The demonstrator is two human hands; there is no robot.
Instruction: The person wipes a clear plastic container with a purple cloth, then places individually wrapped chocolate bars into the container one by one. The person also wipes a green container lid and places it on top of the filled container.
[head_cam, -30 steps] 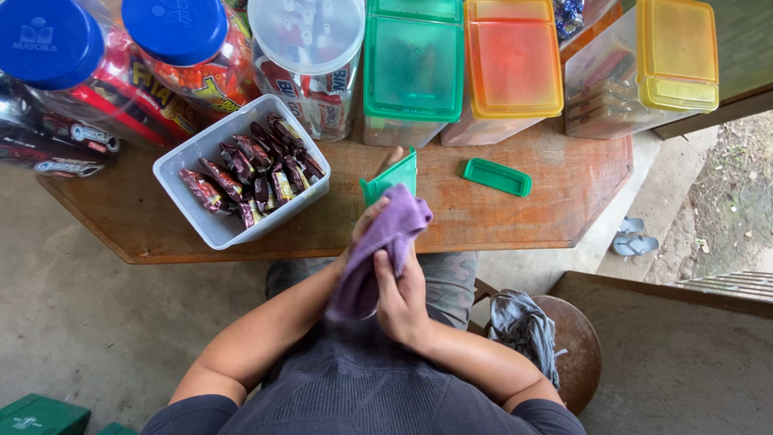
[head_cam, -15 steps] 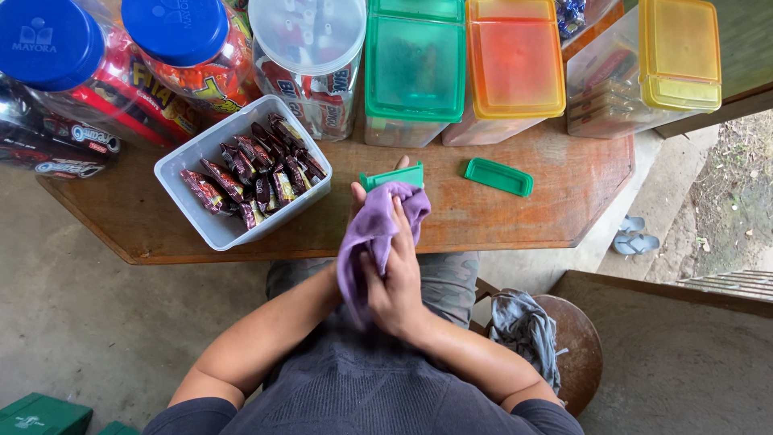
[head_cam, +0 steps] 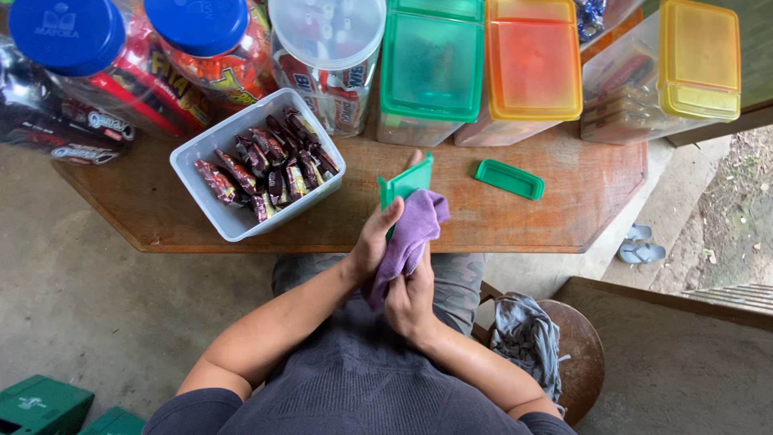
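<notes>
Mid-frame: our left hand (head_cam: 372,242) grips green lid (head_cam: 405,182), tilted up again; right hand (head_cam: 409,300) clutches purple cloth (head_cam: 409,234) vs lid, wiping ongoing.

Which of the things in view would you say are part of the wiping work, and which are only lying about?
In hand:
- green lid, held by the left hand
- purple cloth, pressed on it by the right hand

Lying about:
- second green lid on the wooden table
- open tub of wrapped sweets
- grey rag on the stool
- closed jars and boxes at the back
</notes>
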